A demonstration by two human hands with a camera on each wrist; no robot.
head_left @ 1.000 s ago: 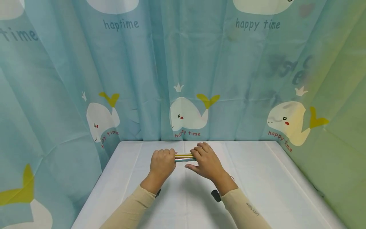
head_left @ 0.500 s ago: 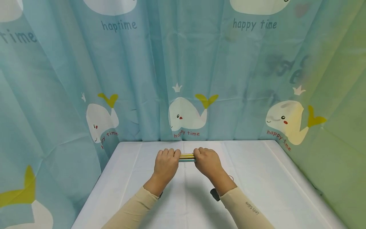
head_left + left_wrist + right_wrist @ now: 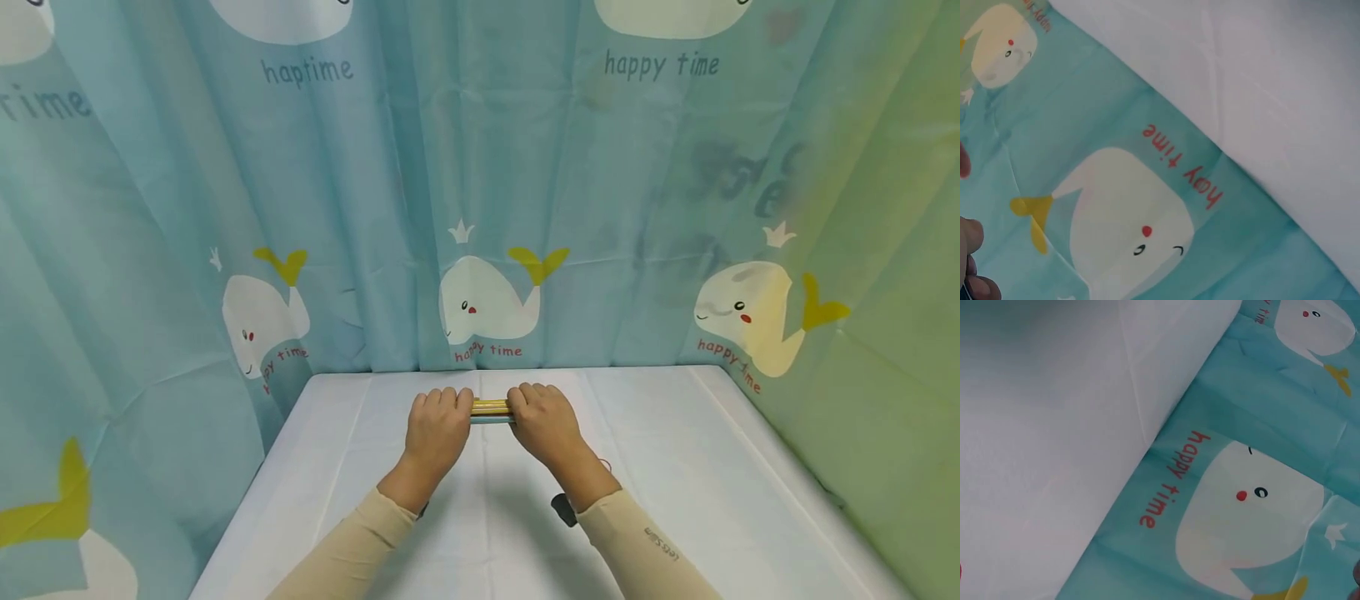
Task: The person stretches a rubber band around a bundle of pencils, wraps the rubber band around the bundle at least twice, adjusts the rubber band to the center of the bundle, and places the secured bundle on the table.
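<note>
In the head view, a bundle of thin, pencil-like sticks (image 3: 491,408), yellow above and light blue below, lies level between two fists. My left hand (image 3: 437,429) grips its left end, fingers curled over the top. The right end is gripped the same way by my right hand (image 3: 546,423). Only a short middle stretch of the sticks shows; both ends are hidden inside the hands. Fingertips (image 3: 981,287) show at the lower left edge of the left wrist view. A sliver of finger (image 3: 1357,574) appears at the right edge of the right wrist view.
Beneath the hands is a table with a white cloth (image 3: 645,492); their shadows fall on it. A blue-green curtain (image 3: 360,208) printed with whales stands behind its far edge. A black wrist device (image 3: 564,510) hangs under the right forearm.
My right hand, with fingers loosely spread and thumb out a second ago, has curled round the sticks. My left hand has shifted slightly right. Over the last half second both stay almost still.
</note>
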